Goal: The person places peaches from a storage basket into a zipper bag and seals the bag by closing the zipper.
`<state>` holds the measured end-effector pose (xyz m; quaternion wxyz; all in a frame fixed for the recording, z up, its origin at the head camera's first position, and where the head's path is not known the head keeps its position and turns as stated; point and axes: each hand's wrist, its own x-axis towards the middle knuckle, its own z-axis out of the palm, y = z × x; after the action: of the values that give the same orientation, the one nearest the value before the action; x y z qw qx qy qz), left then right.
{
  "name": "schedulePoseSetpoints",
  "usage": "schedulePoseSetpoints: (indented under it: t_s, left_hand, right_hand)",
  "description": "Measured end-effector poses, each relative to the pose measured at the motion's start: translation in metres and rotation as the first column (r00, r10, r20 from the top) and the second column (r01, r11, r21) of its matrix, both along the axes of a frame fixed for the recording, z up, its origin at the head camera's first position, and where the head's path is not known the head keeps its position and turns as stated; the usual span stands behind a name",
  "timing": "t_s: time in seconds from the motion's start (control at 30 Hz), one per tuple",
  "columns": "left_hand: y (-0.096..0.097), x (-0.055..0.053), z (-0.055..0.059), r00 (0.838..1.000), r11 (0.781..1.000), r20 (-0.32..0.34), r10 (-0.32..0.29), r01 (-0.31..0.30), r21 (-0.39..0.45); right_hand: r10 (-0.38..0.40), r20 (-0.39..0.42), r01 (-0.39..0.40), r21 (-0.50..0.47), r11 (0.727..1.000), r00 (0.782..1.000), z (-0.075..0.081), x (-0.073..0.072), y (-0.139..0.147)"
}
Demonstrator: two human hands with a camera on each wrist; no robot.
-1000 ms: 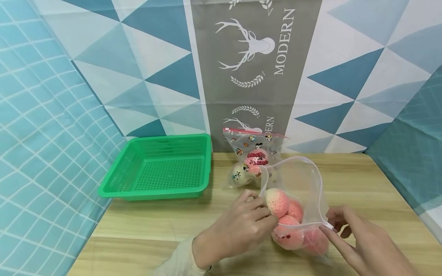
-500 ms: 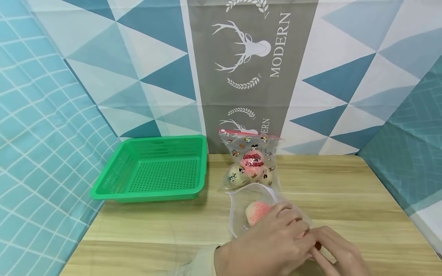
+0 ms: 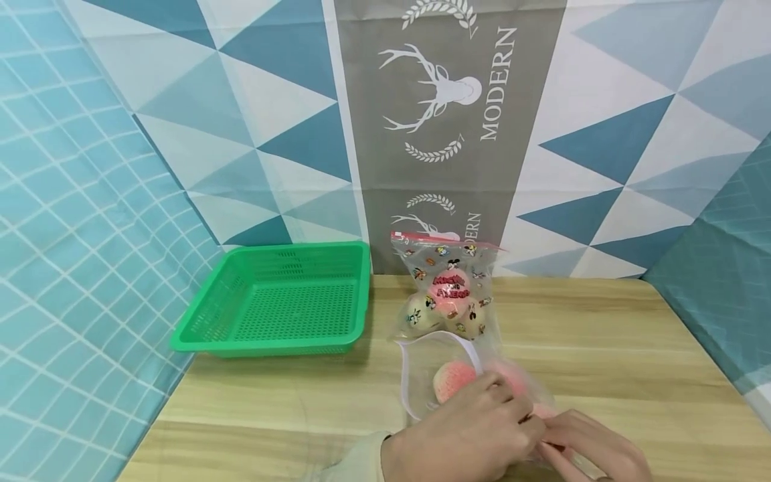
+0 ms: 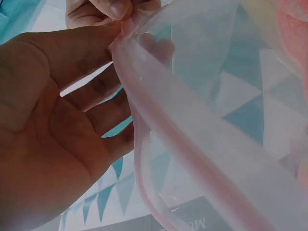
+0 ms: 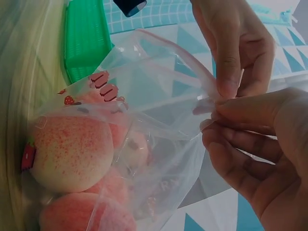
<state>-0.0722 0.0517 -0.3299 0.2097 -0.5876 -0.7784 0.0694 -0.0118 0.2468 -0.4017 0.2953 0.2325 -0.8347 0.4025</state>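
Observation:
A clear zip bag with a pale seal lies near the front of the table, its mouth gaping on the left. Inside are several pink and cream peaches. At the bag's right corner, the left hand pinches the seal between thumb and forefinger, its other fingers extended behind the film in the left wrist view. Right beside it, the right hand pinches the same corner with thumb and fingertips, seen most plainly in the right wrist view. In the head view the left hand hides part of the bag.
Behind the held bag stands a second zip bag with a red seal and cartoon prints, holding several peaches. A green plastic basket sits at the back left of the wooden table. Patterned cloth hangs behind.
The left hand has moved from the bag's left rim across to its right corner, meeting the right hand. The bag's mouth has turned leftward and sunk lower. During the last half second, little has changed.

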Motion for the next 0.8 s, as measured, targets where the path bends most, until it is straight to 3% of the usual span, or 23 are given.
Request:
schedulePoseSetpoints:
  t_s: [0.33,0.5,0.67,0.8]
  left_hand:
    - [0.0,-0.002,0.0,1.0,1.0,0.021,-0.021,0.021,-0.019]
    - [0.0,-0.006,-0.002,0.999,0.996,0.012,-0.04,0.039,0.078]
    - [0.0,-0.011,-0.004,0.998,0.974,-0.005,-0.068,0.068,0.216]
    - [0.0,-0.014,-0.003,0.997,0.966,-0.032,-0.068,0.074,0.249]
  right_hand:
    - [-0.106,0.064,0.102,0.059,0.993,0.992,0.007,0.006,-0.002]
    - [-0.124,0.049,0.12,0.079,0.99,0.991,0.005,0.006,0.003]
    - [-0.125,0.02,0.124,0.04,0.992,0.992,0.004,0.005,0.005]
    - [-0.134,0.027,0.133,0.041,0.99,0.991,0.007,0.006,0.007]
